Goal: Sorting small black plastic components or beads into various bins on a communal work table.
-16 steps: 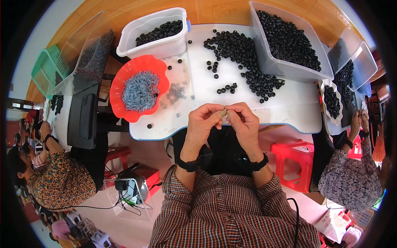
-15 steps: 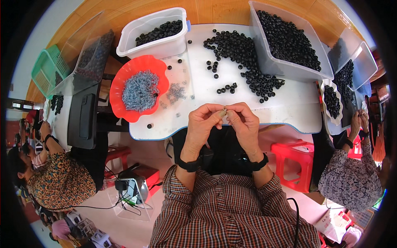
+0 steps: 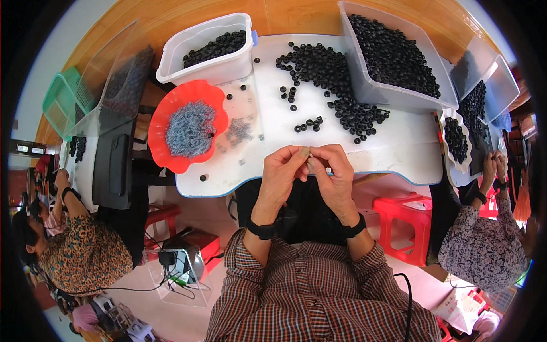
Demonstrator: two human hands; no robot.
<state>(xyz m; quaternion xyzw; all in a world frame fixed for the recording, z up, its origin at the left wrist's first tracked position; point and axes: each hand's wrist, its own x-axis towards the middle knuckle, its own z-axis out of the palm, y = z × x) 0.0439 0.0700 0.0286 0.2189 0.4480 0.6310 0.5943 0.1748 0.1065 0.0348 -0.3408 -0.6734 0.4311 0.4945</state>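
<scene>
Pinched between fingertips of left hand [image 3: 283,174] and right hand [image 3: 333,174] — a tiny part [image 3: 308,154], too small to identify, at frame centre over the white table's [image 3: 399,142] near edge. Loose black rings [image 3: 336,91] above; red dish [image 3: 188,126] to the left.

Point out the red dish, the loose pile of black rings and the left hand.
red dish [image 3: 161,126], head view, on its bare left rim.
pile of black rings [image 3: 327,77], head view, middle of the heap.
left hand [image 3: 282,171], head view, back of the hand.
</scene>
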